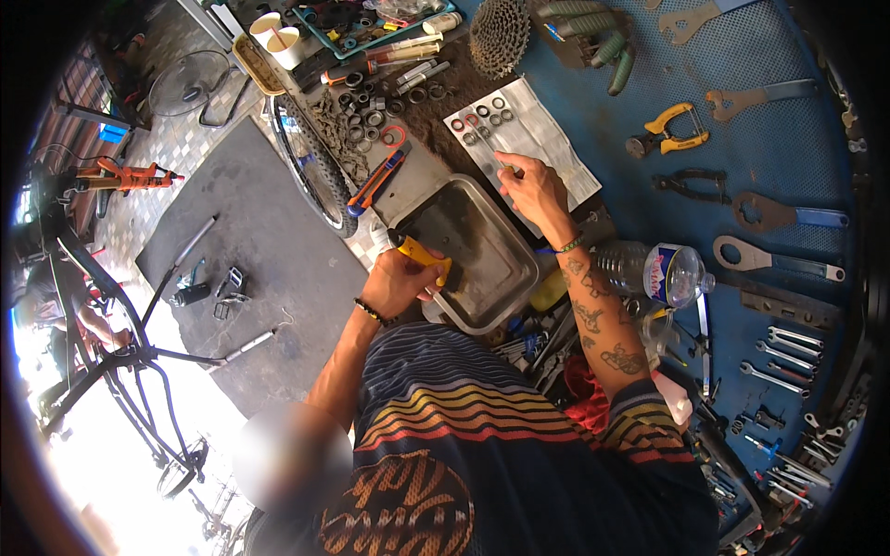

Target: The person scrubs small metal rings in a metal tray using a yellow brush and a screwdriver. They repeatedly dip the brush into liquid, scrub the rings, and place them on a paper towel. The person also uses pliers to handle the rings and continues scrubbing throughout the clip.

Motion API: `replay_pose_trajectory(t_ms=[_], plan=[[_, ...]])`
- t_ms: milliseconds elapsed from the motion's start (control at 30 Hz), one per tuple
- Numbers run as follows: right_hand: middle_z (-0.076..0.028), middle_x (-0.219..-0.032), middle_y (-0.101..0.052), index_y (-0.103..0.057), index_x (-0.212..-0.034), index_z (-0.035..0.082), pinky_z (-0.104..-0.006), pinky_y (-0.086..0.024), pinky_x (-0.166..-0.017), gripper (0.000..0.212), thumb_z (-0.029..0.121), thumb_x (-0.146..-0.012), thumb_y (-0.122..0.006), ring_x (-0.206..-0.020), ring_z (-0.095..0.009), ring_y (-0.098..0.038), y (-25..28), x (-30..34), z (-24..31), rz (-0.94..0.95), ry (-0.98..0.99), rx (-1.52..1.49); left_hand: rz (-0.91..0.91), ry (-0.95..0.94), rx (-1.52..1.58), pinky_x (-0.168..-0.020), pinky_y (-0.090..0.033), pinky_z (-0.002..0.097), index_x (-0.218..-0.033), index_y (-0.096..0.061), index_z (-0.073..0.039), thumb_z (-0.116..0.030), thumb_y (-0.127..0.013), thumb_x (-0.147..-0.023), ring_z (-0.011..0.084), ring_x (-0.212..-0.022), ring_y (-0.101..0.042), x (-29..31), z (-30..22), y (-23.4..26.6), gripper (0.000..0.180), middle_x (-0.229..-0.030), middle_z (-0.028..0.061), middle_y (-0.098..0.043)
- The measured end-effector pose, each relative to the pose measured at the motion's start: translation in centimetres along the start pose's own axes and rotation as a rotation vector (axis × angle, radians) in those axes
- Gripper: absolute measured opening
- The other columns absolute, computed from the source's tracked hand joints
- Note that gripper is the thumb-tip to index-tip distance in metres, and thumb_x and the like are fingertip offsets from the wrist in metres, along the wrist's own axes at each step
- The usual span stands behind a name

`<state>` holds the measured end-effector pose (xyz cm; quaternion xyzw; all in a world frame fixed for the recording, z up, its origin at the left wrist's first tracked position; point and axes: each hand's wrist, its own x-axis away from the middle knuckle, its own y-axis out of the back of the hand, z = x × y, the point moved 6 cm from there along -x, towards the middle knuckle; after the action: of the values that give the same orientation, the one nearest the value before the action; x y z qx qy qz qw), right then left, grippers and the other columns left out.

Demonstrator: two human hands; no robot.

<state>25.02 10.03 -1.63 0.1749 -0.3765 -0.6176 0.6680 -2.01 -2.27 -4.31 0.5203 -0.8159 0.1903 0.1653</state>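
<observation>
My left hand [397, 281] is closed around a short yellow tool [425, 252] with dark ends, over the left side of a metal tray [526, 255]. A shallow, dark wet layer lies in the tray. My right hand [536, 193] hovers beyond the tray, above a sheet of paper [565, 153]. Its fingers are bent together near the thumb; whether something thin is pinched there is too small to make out. Several bearings [492, 119], some with red seals, sit in rows on the paper's far left part, just past my right fingertips.
A blue-and-orange cutter [378, 181], loose rings [375, 119] and a chain [326, 125] lie beyond the tray. A bicycle tyre [320, 181] stands at its left. To the right are a clear plastic bottle [640, 269] and a blue tool board [686, 246] with wrenches and pliers.
</observation>
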Motion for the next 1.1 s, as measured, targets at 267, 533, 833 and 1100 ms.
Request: replay_pose_trajectory(t_ms=[267,533,833,1100], plan=[[-0.022,-0.118,-0.080,-0.073,-0.143,0.015,-0.0519,-0.058,-0.094,0.041,0.028,-0.104,-0.075,-0.109,-0.047,-0.075,2.7,4.3,4.9,-0.350,0.179,0.272,-0.031,-0.001,-0.002,-0.068,-0.068,0.0283,-0.129,-0.075,0.004,-0.016,-0.077,-0.105,0.0120,-0.079,-0.077,0.5,-0.2,0.4,0.031,-0.094,0.0096,-0.082],[-0.002,-0.080,-0.069,-0.075,-0.140,0.007,-0.0287,-0.047,-0.057,0.037,0.029,-0.110,-0.074,-0.062,-0.009,-0.058,-2.2,16.8,-1.5,-0.131,0.067,-0.148,-0.113,-0.093,-0.135,-0.065,-0.068,0.0297,-0.139,-0.073,-0.001,-0.021,-0.077,-0.107,0.0137,-0.078,-0.078,0.1,-0.4,0.0,0.038,-0.107,0.0095,-0.083],[-0.016,-0.093,-0.078,-0.074,-0.132,0.001,-0.0429,-0.057,-0.081,0.040,0.032,-0.108,-0.075,-0.086,-0.032,-0.075,-3.8,18.8,-0.2,-0.128,-0.093,-0.241,-0.103,-0.027,-0.011,-0.060,-0.066,0.0300,-0.138,-0.070,0.000,-0.033,-0.079,-0.107,0.0152,-0.078,-0.078,0.9,-0.8,3.0,0.045,-0.107,0.0140,-0.082],[-0.025,-0.123,-0.077,-0.070,-0.142,0.006,-0.0498,-0.058,-0.096,0.041,0.023,-0.105,-0.075,-0.113,-0.045,-0.074,-4.3,14.8,3.8,-0.178,0.192,-0.150,-0.183,-0.063,0.120,-0.062,-0.067,0.0316,-0.145,-0.059,0.002,-0.030,-0.077,-0.109,0.0178,-0.080,-0.080,2.5,-1.3,4.9,0.051,-0.106,0.0153,-0.081]])
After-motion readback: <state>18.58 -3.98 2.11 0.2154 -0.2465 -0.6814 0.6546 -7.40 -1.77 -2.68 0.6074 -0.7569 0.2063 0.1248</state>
